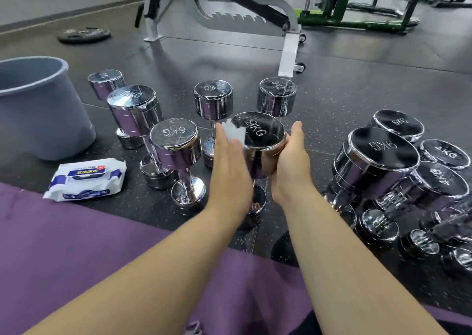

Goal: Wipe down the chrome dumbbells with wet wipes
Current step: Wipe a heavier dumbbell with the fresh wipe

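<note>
Dark speckled rubber floor [344, 92], with a purple mat [76, 258] along the near edge. Behind, an adjustable bench [229, 7] on a white frame, and a black weight plate [84, 34] flat on the floor at far left. At left, an upright grey bucket [38, 120].

Between the bucket and the hands, five chrome dumbbells on end with their long axes vertical, the 6KG dumbbell [173, 132] nearest. At right, a close cluster of more chrome dumbbells, leaning, with a second 9KG dumbbell [383, 148] at its front.

In the middle, the 9KG dumbbell [260, 130]. Stands on end, long axis close to vertical, marked face up and toward the camera, lower head down at the floor just beyond the mat.

Near the bucket, a pack of wet wipes [86, 178] flat on the floor at the mat edge.

Cupped by the right hand [291, 166] on the right side of the upper head, thumb up, fingers curled round it. On the opposite side the left hand [229, 171], fingers straight, presses a white wet wipe [235, 131] against the left rim of that head. Hands apart, with the head between them.
</note>
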`<state>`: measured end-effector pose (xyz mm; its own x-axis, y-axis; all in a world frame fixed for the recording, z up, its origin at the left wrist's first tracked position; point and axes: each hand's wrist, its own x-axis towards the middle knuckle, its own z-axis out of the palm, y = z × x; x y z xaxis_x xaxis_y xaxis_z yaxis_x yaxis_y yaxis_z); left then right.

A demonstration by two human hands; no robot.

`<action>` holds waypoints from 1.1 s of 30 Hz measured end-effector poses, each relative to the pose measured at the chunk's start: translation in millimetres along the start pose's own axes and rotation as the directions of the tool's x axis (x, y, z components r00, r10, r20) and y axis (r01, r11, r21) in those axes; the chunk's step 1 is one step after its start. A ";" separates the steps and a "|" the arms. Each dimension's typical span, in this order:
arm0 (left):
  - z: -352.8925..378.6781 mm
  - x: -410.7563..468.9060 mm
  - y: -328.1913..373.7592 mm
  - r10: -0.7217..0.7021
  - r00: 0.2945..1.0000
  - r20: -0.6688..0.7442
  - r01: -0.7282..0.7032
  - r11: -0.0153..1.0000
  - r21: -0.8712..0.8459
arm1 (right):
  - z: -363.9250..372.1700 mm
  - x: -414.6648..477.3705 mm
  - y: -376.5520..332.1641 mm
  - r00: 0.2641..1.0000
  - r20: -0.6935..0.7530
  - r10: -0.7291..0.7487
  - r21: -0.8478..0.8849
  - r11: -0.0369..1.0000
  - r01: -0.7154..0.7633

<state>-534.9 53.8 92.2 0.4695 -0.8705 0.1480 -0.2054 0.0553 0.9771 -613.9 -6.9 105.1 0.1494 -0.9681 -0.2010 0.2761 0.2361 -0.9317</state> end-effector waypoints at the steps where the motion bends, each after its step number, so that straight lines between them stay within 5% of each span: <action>1: 2.0 -10.3 -0.4 0.075 0.997 0.002 -0.075 0.987 0.145 | 0.2 -3.9 0.8 1.000 0.013 0.000 0.014 1.000 0.000; 3: 3.2 -20.8 -7.6 0.139 0.990 0.004 -0.134 0.945 0.300 | -3.8 -13.4 0.9 0.997 0.074 0.006 0.031 0.999 -0.009; 8: -11.0 -17.9 -2.7 0.068 0.969 -0.237 0.012 0.948 0.318 | -17.1 -30.4 -0.3 0.986 0.169 0.004 0.060 0.998 -0.015; 13: -24.8 -26.6 4.0 0.239 0.948 -0.212 -0.121 0.882 0.455 | -7.6 -43.5 13.3 0.987 0.154 0.047 0.103 0.993 -0.064; 17: -34.3 -16.1 6.7 0.157 0.954 -0.257 -0.070 0.946 0.316 | -8.9 -47.3 19.9 0.992 0.119 0.043 0.152 0.986 -0.061; 21: -7.1 -42.0 14.9 0.206 0.978 -0.029 -0.191 0.942 0.277 | -6.7 -44.1 21.0 0.998 0.039 0.056 0.244 0.968 -0.064; 24: 6.4 -38.6 19.0 0.218 0.959 -0.183 -0.188 0.968 0.167 | -7.3 -45.2 22.9 0.996 0.033 0.079 0.240 0.967 -0.085; 29: -5.7 6.8 11.4 -0.117 0.898 -0.423 0.098 0.993 -0.067 | -9.3 -39.8 17.2 0.998 0.006 0.067 0.301 0.951 -0.066; 33: -12.9 10.2 -6.9 -0.344 0.898 -0.274 0.316 0.938 -0.144 | 2.5 -42.9 20.8 0.994 -0.020 0.105 0.268 0.959 -0.096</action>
<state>-517.6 50.8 89.0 0.7279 -0.6663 -0.1617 0.0796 -0.1521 0.9852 -612.2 39.8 95.1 0.1588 -0.9395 -0.3036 0.5044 0.3415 -0.7931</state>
